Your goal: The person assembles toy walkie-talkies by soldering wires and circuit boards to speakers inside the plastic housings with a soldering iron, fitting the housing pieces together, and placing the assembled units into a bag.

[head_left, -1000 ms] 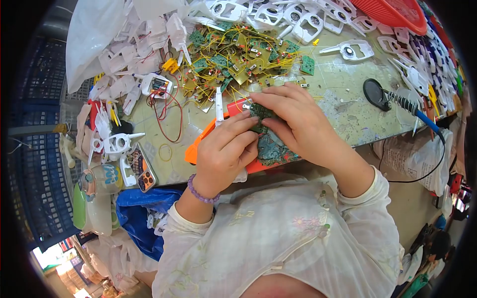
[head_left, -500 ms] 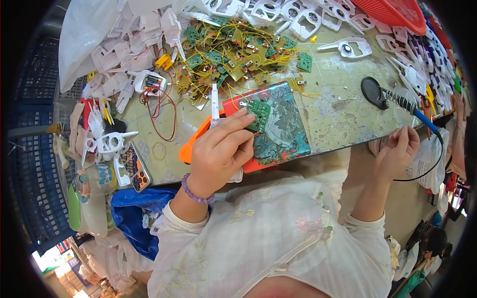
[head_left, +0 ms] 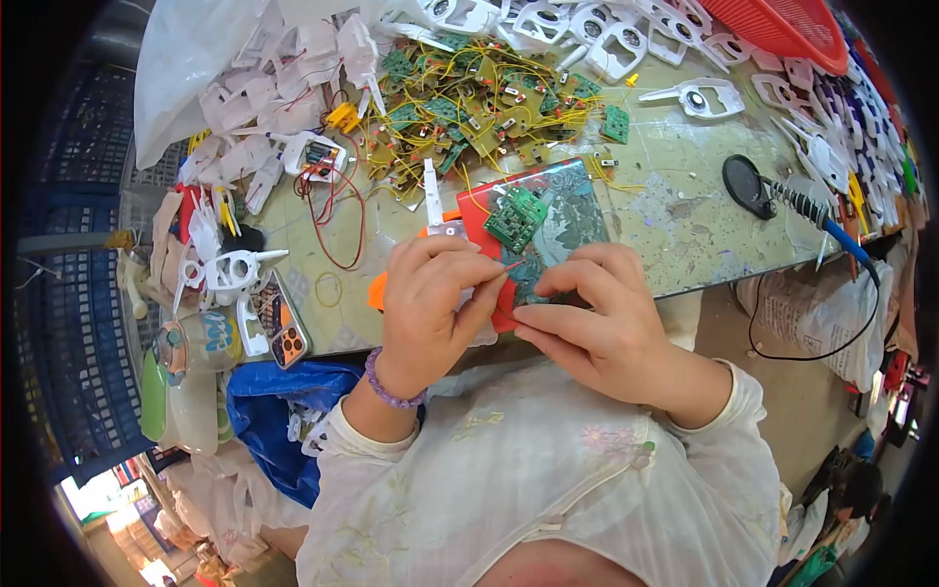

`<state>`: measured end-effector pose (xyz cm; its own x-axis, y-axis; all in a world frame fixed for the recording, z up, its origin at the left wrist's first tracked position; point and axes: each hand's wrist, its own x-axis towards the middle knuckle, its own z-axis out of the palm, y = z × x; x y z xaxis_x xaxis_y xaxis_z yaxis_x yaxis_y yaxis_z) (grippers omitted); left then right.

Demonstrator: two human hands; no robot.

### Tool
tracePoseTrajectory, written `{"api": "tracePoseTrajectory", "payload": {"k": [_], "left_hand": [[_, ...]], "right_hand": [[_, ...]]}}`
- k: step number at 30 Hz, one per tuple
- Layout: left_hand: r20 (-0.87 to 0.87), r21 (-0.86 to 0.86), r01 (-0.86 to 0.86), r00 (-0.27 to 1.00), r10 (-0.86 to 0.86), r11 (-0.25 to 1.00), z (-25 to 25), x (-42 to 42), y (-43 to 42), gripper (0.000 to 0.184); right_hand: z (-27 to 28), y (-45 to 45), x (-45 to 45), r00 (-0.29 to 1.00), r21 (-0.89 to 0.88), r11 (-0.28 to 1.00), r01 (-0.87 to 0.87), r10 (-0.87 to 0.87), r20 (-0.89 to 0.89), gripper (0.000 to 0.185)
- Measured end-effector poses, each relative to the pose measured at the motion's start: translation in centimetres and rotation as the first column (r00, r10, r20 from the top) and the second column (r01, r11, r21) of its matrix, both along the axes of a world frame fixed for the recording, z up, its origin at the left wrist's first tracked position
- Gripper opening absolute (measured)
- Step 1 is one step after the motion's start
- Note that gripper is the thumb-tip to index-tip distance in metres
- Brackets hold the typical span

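A green circuit board (head_left: pixel 515 219) lies on a worn red and teal pad (head_left: pixel 577 201) at the table's front edge. My left hand (head_left: pixel 430 308) is closed in a pinch beside the pad's left side, with a thin red wire (head_left: pixel 514 264) at its fingertips. Over the pad's lower right part, my right hand (head_left: pixel 606 323) has its thumb and a finger pressed together; whatever lies between them is too small to make out. A white plastic strip (head_left: pixel 431 196) and an orange piece (head_left: pixel 378 292) sit by my left hand.
Wired circuit boards (head_left: pixel 469 112) are heaped behind the pad. White casings (head_left: pixel 616 49) lie at the back. A soldering iron (head_left: pixel 797 203) rests on the right, its cable hanging over the edge. A phone (head_left: pixel 284 328) and a jar (head_left: pixel 201 338) stand left, above a blue bag (head_left: pixel 279 421).
My right hand left the circuit board, moved off to the right, then came back over the pad. My left hand has let go of the board and now pinches the red wire.
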<state>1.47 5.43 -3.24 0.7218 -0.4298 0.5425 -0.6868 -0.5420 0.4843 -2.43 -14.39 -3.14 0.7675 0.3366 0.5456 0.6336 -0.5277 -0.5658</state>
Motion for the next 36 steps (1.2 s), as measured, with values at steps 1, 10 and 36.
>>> {"api": "tracePoseTrajectory", "payload": {"k": [1,10,36], "left_hand": [[-0.026,-0.018,0.016,1.0,-0.016,1.0,0.0,0.0,0.2,0.024],[-0.264,-0.116,0.129,0.952,-0.156,0.985,1.0,0.2,0.6,0.023],[0.174,0.077,0.129,0.975,-0.141,0.989,0.0,1.5,-0.9,0.024]], "right_hand": [[-0.1,0.1,0.0,1.0,0.026,1.0,-0.011,0.012,-0.009,0.023],[-0.7,0.3,1.4,0.989,0.026,0.996,0.089,-0.091,0.115,0.026],[0.0,-1.8,7.3,0.969,-0.105,0.967,-0.23,0.218,-0.117,0.033]]}}
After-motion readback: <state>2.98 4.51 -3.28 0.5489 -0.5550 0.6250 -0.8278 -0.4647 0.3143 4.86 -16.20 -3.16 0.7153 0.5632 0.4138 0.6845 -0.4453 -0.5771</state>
